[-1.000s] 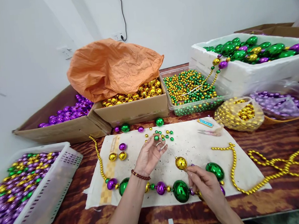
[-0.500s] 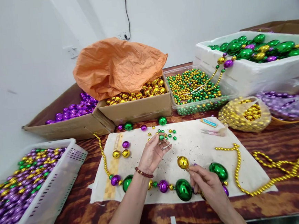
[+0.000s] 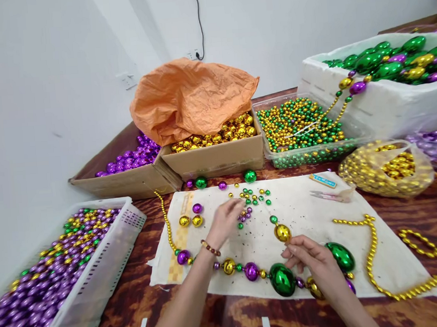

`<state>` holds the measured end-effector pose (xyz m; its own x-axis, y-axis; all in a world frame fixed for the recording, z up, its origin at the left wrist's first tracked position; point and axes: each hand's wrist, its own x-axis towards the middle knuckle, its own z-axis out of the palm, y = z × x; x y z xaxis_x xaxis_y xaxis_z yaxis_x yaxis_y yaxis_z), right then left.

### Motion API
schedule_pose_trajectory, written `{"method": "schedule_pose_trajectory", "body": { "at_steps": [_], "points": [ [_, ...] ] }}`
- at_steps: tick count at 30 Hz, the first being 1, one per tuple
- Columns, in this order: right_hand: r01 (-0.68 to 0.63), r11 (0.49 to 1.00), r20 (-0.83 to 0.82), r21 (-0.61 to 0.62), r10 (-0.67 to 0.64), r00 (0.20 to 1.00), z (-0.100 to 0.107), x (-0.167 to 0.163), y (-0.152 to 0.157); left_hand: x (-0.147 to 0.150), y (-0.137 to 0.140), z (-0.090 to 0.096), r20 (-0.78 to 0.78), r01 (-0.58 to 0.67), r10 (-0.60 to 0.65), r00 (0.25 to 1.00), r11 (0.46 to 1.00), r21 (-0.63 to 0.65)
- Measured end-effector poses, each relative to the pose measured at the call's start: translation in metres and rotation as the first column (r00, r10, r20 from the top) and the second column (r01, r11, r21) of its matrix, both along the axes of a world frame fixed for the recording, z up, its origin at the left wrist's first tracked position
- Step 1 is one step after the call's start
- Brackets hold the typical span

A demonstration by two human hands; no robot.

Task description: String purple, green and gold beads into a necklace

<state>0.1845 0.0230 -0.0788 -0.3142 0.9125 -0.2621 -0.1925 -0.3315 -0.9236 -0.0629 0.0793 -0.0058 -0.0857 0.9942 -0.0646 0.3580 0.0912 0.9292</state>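
My right hand [image 3: 309, 259] pinches a shiny gold bead [image 3: 282, 233] at its lower edge. A small green bead [image 3: 273, 219] sits just above it on a thin thread running up and left. My left hand [image 3: 226, 222], fingertips drawn together, is beside small purple beads [image 3: 244, 216] and small green beads [image 3: 255, 201] on the white cloth [image 3: 305, 202]; whether it holds one is hidden. Below both hands lies a strung row of beads, with a big green bead [image 3: 282, 279], a purple bead [image 3: 251, 271] and a gold bead [image 3: 228, 266]. Another big green bead [image 3: 340, 256] lies beyond my right hand.
Behind the cloth stand a carton of gold balls [image 3: 214, 156], a carton of purple balls [image 3: 116, 180] and a clear bin [image 3: 312, 155]. Scissors [image 3: 329, 196] lie at right. A white basket [image 3: 108, 253] is at left, a foam box [image 3: 380, 100] at far right.
The small green bead has left my left fingers and now rests against the gold bead on the thread. My left hand has let go of the thread and moved toward the loose beads.
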Motion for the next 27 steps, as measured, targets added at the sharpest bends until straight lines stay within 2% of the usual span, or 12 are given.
{"method": "schedule_pose_trajectory", "body": {
  "at_steps": [1,2,5,8,11,14,17,20,22,24,25,27],
  "points": [
    [0.025,1.000,-0.010,-0.004,-0.025,1.000,-0.001,0.002,0.000,-0.018,0.004,-0.001,-0.227,-0.113,0.120,0.967,0.993,0.045],
    [0.046,0.999,-0.015,-0.008,-0.046,0.999,-0.002,0.004,0.001,-0.037,0.007,-0.003,-0.498,-0.210,0.217,0.840,0.975,0.071],
    [0.085,0.996,-0.015,-0.015,-0.085,0.996,-0.004,0.006,0.001,-0.090,0.017,-0.007,-0.697,-0.326,0.259,0.669,0.945,0.038],
    [0.113,0.994,-0.006,0.004,-0.113,0.994,-0.003,0.005,0.000,-0.120,0.022,-0.013,-0.785,-0.371,0.200,0.586,0.928,-0.041],
    [0.109,0.994,0.003,0.027,-0.109,0.994,-0.004,0.004,0.000,-0.128,0.026,-0.021,-0.829,-0.403,0.142,0.541,0.909,-0.107],
    [0.098,0.995,0.007,0.029,-0.099,0.995,-0.007,0.007,-0.001,-0.130,0.031,-0.025,-0.834,-0.412,0.114,0.539,0.900,-0.143],
    [0.107,0.994,0.007,0.032,-0.107,0.994,-0.009,0.009,-0.001,-0.131,0.035,-0.021,-0.804,-0.382,0.131,0.580,0.916,-0.126],
    [0.124,0.991,0.010,0.044,-0.124,0.992,-0.007,0.007,-0.001,-0.121,0.034,-0.012,-0.737,-0.311,0.168,0.655,0.949,-0.061],
    [0.130,0.990,0.010,0.050,-0.131,0.991,-0.004,0.004,-0.002,-0.103,0.029,-0.006,-0.592,-0.231,0.175,0.787,0.973,-0.018],
    [0.122,0.991,0.007,0.061,-0.123,0.992,-0.002,0.001,-0.002,-0.078,0.022,-0.001,-0.202,-0.147,0.147,0.968,0.989,0.018],
    [0.118,0.991,0.008,0.069,-0.118,0.993,-0.001,0.000,-0.003,-0.063,0.018,0.002,0.076,-0.117,0.114,0.991,0.993,0.031],
    [0.107,0.991,0.017,0.085,-0.109,0.994,0.000,-0.001,-0.003,-0.034,0.011,0.007,0.505,-0.071,0.052,0.862,0.997,0.020]
  ]
}}
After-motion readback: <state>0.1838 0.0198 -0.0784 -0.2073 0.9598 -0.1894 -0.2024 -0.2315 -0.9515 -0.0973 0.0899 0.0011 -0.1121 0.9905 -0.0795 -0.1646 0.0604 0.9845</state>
